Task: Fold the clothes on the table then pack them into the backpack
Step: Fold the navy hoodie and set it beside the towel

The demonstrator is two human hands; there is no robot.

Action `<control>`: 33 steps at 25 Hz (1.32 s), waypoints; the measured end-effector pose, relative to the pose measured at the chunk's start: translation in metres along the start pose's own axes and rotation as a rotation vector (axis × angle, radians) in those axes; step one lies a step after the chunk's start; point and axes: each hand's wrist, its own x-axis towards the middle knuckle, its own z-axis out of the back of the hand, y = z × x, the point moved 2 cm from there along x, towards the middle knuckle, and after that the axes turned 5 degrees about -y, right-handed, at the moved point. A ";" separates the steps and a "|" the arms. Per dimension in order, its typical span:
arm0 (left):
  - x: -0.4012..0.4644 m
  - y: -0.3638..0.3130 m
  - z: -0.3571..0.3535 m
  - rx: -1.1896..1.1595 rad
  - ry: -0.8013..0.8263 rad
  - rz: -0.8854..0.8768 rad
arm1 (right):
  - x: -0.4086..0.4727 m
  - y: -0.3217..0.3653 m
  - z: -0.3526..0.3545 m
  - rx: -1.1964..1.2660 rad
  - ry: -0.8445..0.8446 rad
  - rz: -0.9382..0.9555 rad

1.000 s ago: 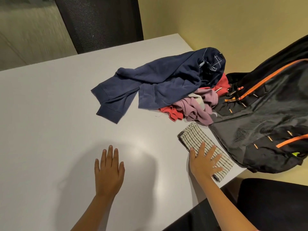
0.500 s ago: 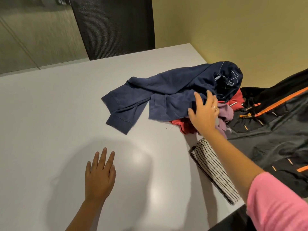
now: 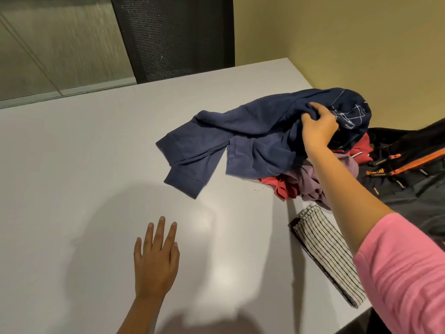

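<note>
The right hand (image 3: 317, 126) grips a bunched fold of the navy blue cotton sweatshirt (image 3: 252, 141) atop the clothes pile; its cuffed sleeves trail leftward and toward the person. The left hand (image 3: 156, 259) lies flat, fingers straight, on the white counter (image 3: 72, 189), well apart. A folded striped cloth (image 3: 325, 251) lies beside the black orange-zipped backpack (image 3: 409, 184).

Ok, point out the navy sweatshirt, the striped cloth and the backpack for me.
navy sweatshirt (image 3: 260, 131), head view, on its body.
striped cloth (image 3: 325, 247), head view, on its folded top face.
backpack (image 3: 409, 189), head view, on its dark front panel.
</note>
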 end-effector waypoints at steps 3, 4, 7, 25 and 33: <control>0.000 0.000 0.001 0.006 0.015 -0.011 | -0.029 0.040 -0.007 0.181 0.035 0.073; 0.000 0.001 0.002 0.000 0.025 -0.010 | -0.044 0.053 -0.010 0.238 0.072 0.095; 0.000 0.000 0.005 -0.058 0.042 0.005 | -0.113 0.082 -0.022 0.365 0.259 0.186; -0.043 0.052 0.016 -0.218 0.114 -0.044 | -0.203 0.002 -0.043 0.275 0.373 -0.579; -0.087 0.095 0.040 -0.105 0.232 -0.009 | -0.212 0.049 -0.051 0.350 0.433 -0.442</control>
